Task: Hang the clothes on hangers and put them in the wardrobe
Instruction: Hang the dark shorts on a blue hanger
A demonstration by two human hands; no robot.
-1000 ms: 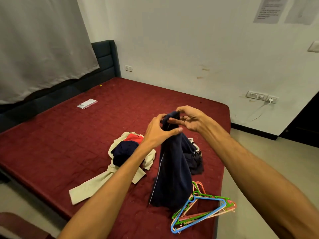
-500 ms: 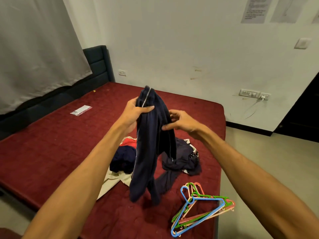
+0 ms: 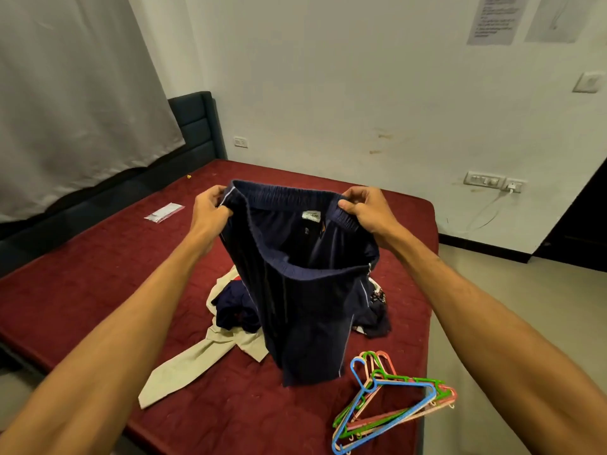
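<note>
— While both arms reach out over the bed (image 3: 82, 274), what do the hands have hold of?

— A pair of navy trousers (image 3: 305, 290), taken by the elastic waistband; the left hand (image 3: 210, 208) has its fingers curled round the band's left end, beside a pale side stripe; the right hand (image 3: 364, 208) grips the right end, fingers and thumb clamped on the gathered elastic; the waist is stretched open between them, and a small white label (image 3: 310, 215) shows inside its far side.

— And where does the garment hang?

— Above the middle of the bed, somewhat toward its right edge; the legs drop straight down in front of a heap of clothes (image 3: 236, 310); whether the hems touch the red cover I cannot tell.

— What is in the heap?

— A beige garment (image 3: 197, 356) with one long part trailing toward the near edge; something dark blue lying on it; a patterned piece (image 3: 377, 297) showing just right of the trousers.

— The hangers?

— A bunch of plastic hangers (image 3: 394, 405), blue, green and pink, lies stacked at the near right corner, just beside the trouser legs; the hooks are turned toward the heap.

— Anything else?

— A clear packet (image 3: 164, 212) lies on the cover toward the dark headboard (image 3: 197, 123); a grey curtain (image 3: 75, 87) hangs partly over that headboard; wall sockets (image 3: 486, 182) sit on the white wall beyond the far edge, one with a white cable plugged in.
</note>
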